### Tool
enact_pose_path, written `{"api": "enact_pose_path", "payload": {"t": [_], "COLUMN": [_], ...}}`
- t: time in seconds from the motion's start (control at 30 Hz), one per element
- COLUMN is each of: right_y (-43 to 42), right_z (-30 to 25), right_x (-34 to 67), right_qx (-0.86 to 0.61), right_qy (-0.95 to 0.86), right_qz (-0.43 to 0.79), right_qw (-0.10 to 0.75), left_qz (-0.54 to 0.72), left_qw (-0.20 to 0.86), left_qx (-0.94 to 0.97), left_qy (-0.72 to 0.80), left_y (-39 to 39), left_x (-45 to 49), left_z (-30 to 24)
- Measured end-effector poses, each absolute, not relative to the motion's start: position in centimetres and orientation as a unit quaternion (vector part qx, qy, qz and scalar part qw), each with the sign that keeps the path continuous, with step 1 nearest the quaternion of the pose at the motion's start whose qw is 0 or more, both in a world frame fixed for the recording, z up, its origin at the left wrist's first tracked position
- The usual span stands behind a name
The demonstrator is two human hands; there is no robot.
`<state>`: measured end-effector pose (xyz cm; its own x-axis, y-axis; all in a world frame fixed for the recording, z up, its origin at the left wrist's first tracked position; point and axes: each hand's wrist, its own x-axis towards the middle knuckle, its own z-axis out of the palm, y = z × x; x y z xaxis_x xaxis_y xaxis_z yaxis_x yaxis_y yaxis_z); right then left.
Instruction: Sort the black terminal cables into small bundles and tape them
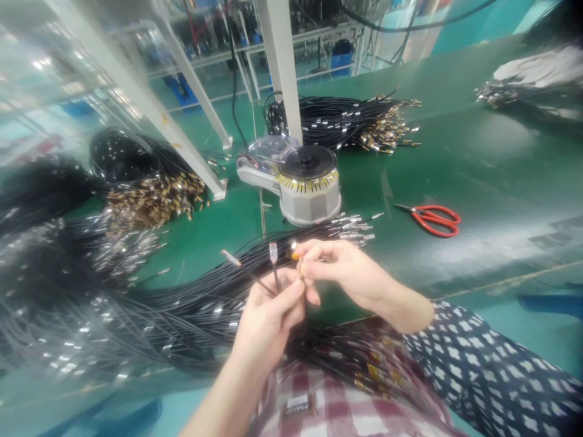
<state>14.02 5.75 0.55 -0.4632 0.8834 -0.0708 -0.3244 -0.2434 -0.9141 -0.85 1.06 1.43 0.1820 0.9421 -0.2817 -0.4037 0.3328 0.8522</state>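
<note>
At frame centre the left hand's (268,315) grip pinches thin black cables (276,273) while the right hand's (346,270) grip nips an orange-tipped connector (296,257); so slight a hold could let it slip into the cable pile (182,315) below.

Green bench (478,164), cable bundles (346,121), tape dispenser (303,185), red scissors (432,218)

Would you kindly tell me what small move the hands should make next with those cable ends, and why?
Probably draw the splayed cable end in beside the upright end. The left hand pinches thin black cables whose tips fan apart, while the right hand pinches an orange-tipped end close beside them, so gathering the tips looks like the nearest step.
</note>
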Motion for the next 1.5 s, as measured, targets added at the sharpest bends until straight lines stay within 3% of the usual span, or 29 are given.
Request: {"api": "enact_pose_path", "payload": {"t": [0.27,0.6,1.3,1.4,1.5], "right_y": [5.4,5.1,4.6,4.9,5.4], "right_z": [1.0,1.0,0.9,0.3,0.1], "right_x": [13.8,13.3,12.2,12.9,14.4], "right_qx": [-0.355,-0.357,-0.317,-0.323,-0.361], "right_qy": [-0.516,-0.470,-0.376,-0.402,-0.454], "right_qz": [0.642,0.657,0.753,0.737,0.652], "right_qw": [0.442,0.470,0.437,0.437,0.489], "left_qz": [0.467,0.461,0.466,0.476,0.491], "left_qw": [0.724,0.733,0.723,0.720,0.714], "left_qx": [0.304,0.277,0.287,0.287,0.284], "left_qy": [0.407,0.416,0.422,0.415,0.411], "left_y": [1.6,1.6,1.5,1.5,1.4], "left_x": [-1.4,-1.7,-1.0,-0.9,-0.9], "left_z": [1.2,1.2,1.2,1.0,0.8]}}
